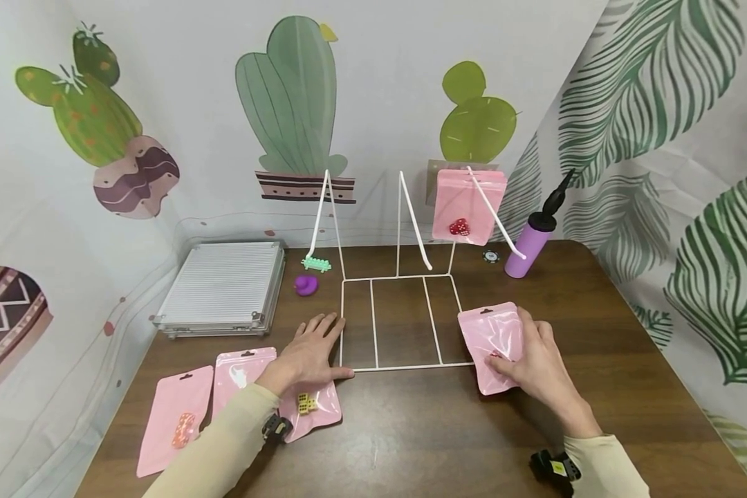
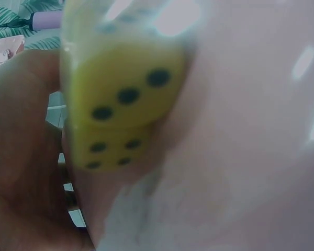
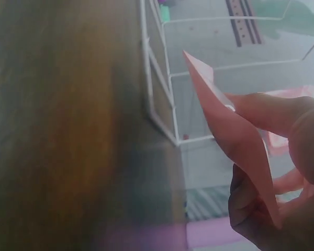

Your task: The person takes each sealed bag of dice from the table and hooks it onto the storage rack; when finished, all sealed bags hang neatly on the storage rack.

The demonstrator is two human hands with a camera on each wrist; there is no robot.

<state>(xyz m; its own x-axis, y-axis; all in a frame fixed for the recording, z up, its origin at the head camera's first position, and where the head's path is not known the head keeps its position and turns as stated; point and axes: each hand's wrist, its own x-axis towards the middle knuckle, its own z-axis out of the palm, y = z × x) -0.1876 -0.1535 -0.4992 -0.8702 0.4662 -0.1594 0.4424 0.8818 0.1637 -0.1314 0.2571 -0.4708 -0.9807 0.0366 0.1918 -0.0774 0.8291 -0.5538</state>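
My right hand (image 1: 538,363) pinches a pink zip pouch (image 1: 488,328) by its right side, thumb in front, just right of a white wire rack (image 1: 404,367). Something small and red shows beside the thumb through the pouch. Seen edge-on in the right wrist view, the pouch (image 3: 240,138) bends between thumb and fingers. With fingers spread, my left hand (image 1: 311,351) rests at the rack's front left corner. Below it lies a pink pouch with yellow dice (image 1: 307,403), partly hidden by that hand; the dice (image 2: 128,99) loom large in the left wrist view.
A pink pouch with red dice (image 1: 463,200) hangs on the rack's right hook. Two more pouches lie at left, one with orange dice (image 1: 183,430). Behind stand a silver case (image 1: 224,283), a purple duck (image 1: 306,285), a green toy (image 1: 316,264) and a purple pump (image 1: 529,249).
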